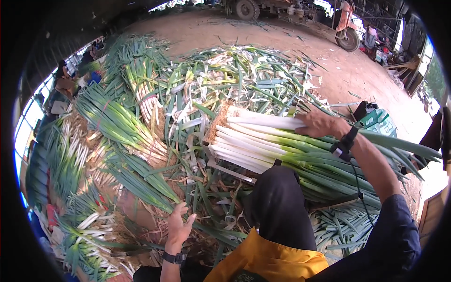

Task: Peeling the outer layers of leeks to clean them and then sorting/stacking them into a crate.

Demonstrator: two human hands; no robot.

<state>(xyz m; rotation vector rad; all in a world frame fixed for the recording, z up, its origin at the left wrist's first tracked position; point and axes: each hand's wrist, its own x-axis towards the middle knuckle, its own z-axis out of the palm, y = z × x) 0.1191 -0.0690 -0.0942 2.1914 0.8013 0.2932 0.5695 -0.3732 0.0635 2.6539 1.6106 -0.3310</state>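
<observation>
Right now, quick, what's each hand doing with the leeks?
Left hand: open, fingers spread, reaching into the loose leeks on the ground, gripping nothing.
Right hand: palm down on the stacked leek bundle, fingers curled over the top stalks.

Two hands (181, 225), two wristwatches (174, 257), one stacked leek bundle (263, 143), two vehicle wheels (348, 40)

Leek stack (263, 141): white shafts, pale-green middles, dark green leaves, tan roots.
Trimmings (235, 75): green, yellowing, straw-coloured.
Apron (263, 258): yellow.
Wristbands: black.
Ground (329, 61): reddish-brown.
</observation>
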